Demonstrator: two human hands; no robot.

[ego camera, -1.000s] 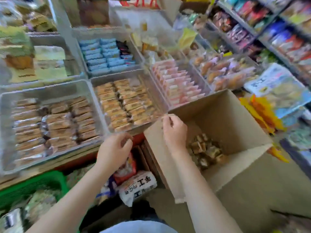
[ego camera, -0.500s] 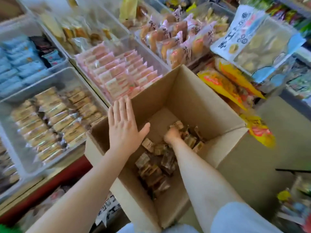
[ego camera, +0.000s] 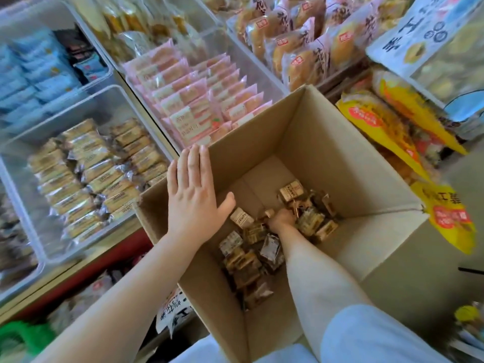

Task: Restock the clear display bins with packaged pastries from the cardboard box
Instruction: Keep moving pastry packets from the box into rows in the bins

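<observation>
Digging our right hand (ego camera: 281, 220) into pastries (ego camera: 251, 247) on the box (ego camera: 324, 142) floor, grip hidden; left hand (ego camera: 192, 197) fingers flat, together. Bin (ego camera: 86, 176) beyond them nearly full; some remain.

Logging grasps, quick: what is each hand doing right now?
Left hand: open, fingers straight, flat against the cardboard box wall.
Right hand: down among the packaged pastries; fingers hidden, so grip cannot be told.
</observation>
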